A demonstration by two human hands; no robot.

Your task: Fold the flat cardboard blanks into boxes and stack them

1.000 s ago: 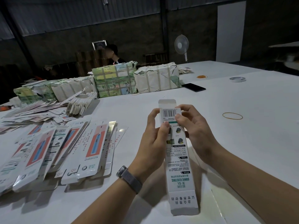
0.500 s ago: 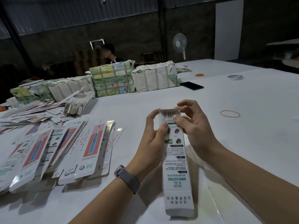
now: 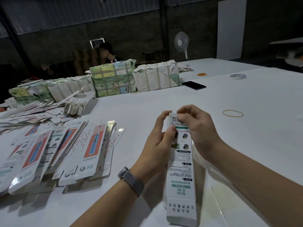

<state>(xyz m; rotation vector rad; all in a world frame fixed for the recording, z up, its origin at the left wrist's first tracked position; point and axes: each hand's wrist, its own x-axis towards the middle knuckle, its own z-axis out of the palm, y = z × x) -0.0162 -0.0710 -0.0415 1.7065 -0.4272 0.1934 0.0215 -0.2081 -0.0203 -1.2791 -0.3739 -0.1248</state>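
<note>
Blanks (image 3: 49, 148) left, bundles (image 3: 113, 79) beyond.

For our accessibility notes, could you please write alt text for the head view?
Two hands, left hand and right hand, hold a long white box above a white table, folding its far end. Flat blanks lie to the left.

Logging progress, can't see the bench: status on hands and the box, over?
Left hand and right hand both grip the box at its far end, fingers on the top flap. Near end open. Nothing in the way.
</note>
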